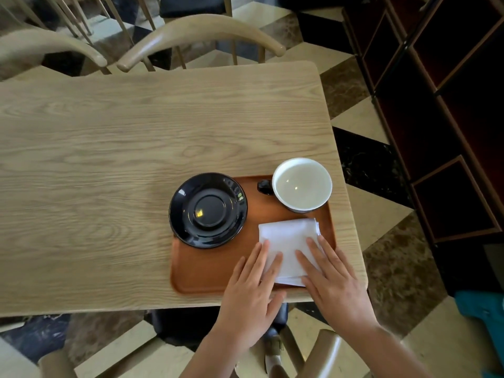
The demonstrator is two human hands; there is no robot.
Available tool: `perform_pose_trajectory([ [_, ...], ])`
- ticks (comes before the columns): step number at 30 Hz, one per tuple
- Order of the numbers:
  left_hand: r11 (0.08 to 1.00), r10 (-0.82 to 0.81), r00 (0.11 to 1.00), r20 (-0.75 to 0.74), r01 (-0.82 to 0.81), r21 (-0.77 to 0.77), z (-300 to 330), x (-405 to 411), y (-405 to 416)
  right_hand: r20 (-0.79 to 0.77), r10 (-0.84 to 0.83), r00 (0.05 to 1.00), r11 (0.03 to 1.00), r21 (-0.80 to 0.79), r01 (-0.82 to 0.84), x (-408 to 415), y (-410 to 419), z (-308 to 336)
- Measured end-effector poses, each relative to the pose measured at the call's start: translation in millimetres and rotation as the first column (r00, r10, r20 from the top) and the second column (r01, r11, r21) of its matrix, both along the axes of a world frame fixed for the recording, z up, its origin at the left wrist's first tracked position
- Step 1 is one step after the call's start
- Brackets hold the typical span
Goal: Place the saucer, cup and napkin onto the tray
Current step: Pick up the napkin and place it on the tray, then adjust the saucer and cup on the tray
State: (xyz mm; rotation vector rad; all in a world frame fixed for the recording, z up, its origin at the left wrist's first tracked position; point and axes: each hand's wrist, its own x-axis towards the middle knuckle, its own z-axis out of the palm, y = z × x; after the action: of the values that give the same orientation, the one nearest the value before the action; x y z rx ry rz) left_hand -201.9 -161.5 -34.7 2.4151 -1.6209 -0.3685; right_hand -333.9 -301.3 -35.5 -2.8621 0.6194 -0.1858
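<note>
Both hands are lying flat, palms down with fingers stretched out, on a folded white paper napkin (289,242) that is sitting on the near right part of a rectangular reddish-brown wooden tray (207,271). The left hand (252,290) is pressing its fingertips onto the napkin's near left edge, with the thumb spread out over the tray's front rim; it is gripping nothing. The right hand (331,279) is resting its outstretched fingers on the napkin's right half, covering the near right corner, and it too is open and holding nothing, only pressing down. Just beyond the fingertips of the left hand and a little to its left, a glossy black round ceramic saucer (208,210) is sitting on the far left part of the tray, its rim reaching slightly past the tray's left and far edges. Beyond the right hand's fingertips, a round cup with a white inside and a dark outer wall and handle (301,184) is standing upright at the tray's far right corner, its handle pointing toward the saucer; cup and saucer are apart, and the napkin's far edge is lying just short of the cup. The tray is resting at the near right corner of a light oak-grain wooden table (122,148), directly under both wrists. Pale wooden chairs (199,31) are standing past the table's far edge, well beyond the hands.
</note>
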Motion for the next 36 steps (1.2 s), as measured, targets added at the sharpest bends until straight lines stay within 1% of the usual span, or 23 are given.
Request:
perform_pose_trajectory([
  [4, 0.993, -0.094, 0.995, 0.036, 0.091, 0.079, 0.2, 4.5, 6.8, -0.038, 0.016, 0.999, 1.0, 0.02, -0.016, -10.2, 2.8, -1.1],
  [9, 0.992, -0.083, 0.997, -0.001, 0.083, 0.096, 3.0, 1.1, 8.0, -0.021, -0.019, 1.0, 0.998, 0.055, 0.02, -8.9, 8.3, 6.7],
  [13, 0.999, -0.027, 1.0, -0.002, 0.027, 0.042, 12.8, 6.2, 9.2, 0.065, -0.072, 0.995, 0.996, 0.064, 0.067, 10.1, 11.2, 17.0],
  [17, 0.99, 0.141, 0.99, 0.023, -0.141, -0.008, 24.4, 30.9, 21.8, 0.098, -0.018, 0.995, 0.998, 0.053, 0.013, 48.7, 15.7, 29.6],
  [19, 0.975, 0.222, 0.974, 0.039, -0.223, 0.017, 26.1, 46.0, 31.6, 0.074, 0.032, 0.997, 0.999, 0.033, -0.035, 69.7, 20.9, 33.1],
  [22, 0.949, 0.285, 0.955, 0.078, -0.293, 0.115, 23.3, 63.6, 47.1, 0.019, 0.098, 0.995, 0.994, 0.037, -0.099, 94.9, 30.5, 31.8],
  [26, 0.928, 0.293, 0.95, 0.109, -0.31, 0.204, 19.0, 72.8, 61.2, -0.097, 0.179, 0.979, 0.983, 0.049, -0.175, 111.0, 39.3, 25.8],
  [36, 0.942, 0.278, 0.957, 0.084, -0.289, 0.17, 18.6, 59.4, 78.0, -0.084, 0.184, 0.979, 0.983, 0.018, -0.183, 98.4, 51.3, 24.2],
])
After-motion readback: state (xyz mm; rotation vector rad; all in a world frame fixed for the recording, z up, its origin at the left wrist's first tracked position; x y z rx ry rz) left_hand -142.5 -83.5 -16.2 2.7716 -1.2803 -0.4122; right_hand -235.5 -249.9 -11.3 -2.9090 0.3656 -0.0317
